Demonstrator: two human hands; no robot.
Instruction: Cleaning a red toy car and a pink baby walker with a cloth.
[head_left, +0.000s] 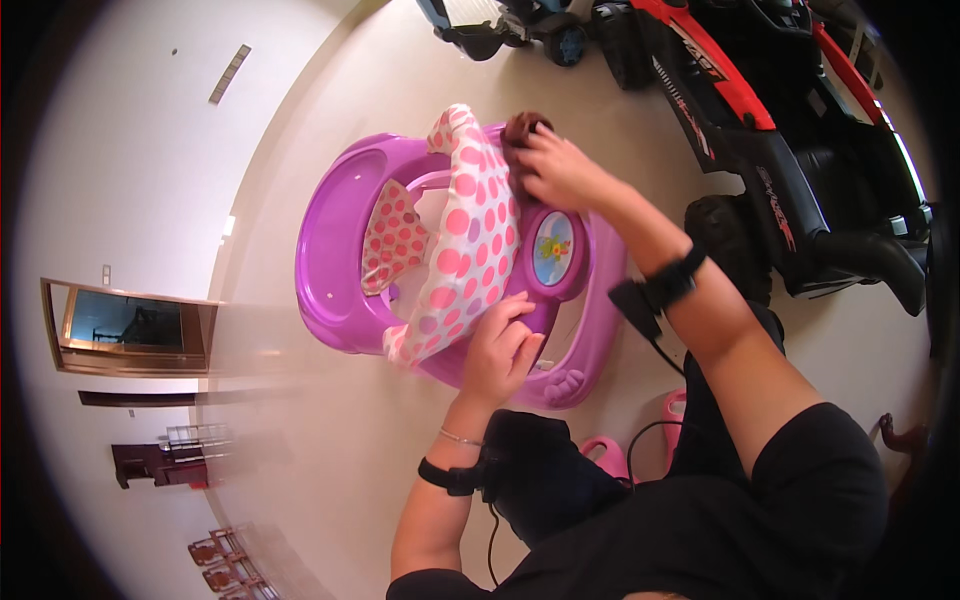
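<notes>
A purple plastic baby walker (328, 225) stands on the floor before me. Its fabric seat back (480, 232), white with pink and a few purple dots, rises across the middle. My right hand (566, 169) is on a bunched brown cloth (527, 127) against the walker's rim, beside the upper end of the seat fabric. Slightly curled, my left hand (502, 352) is at the lower end of the fabric, over the purple frame, with nothing in it; whether its fingertips touch is unclear. Between the hands is an oval panel (553, 247) with a green cartoon animal.
A black and red ride-on toy car (795, 172) stands close on the right. Another wheeled toy (510, 34) is at the top. Pink slippers (611, 456) are by my legs. A cable (664, 352) hangs from my right wristband. Wooden furniture (229, 562) stands far left.
</notes>
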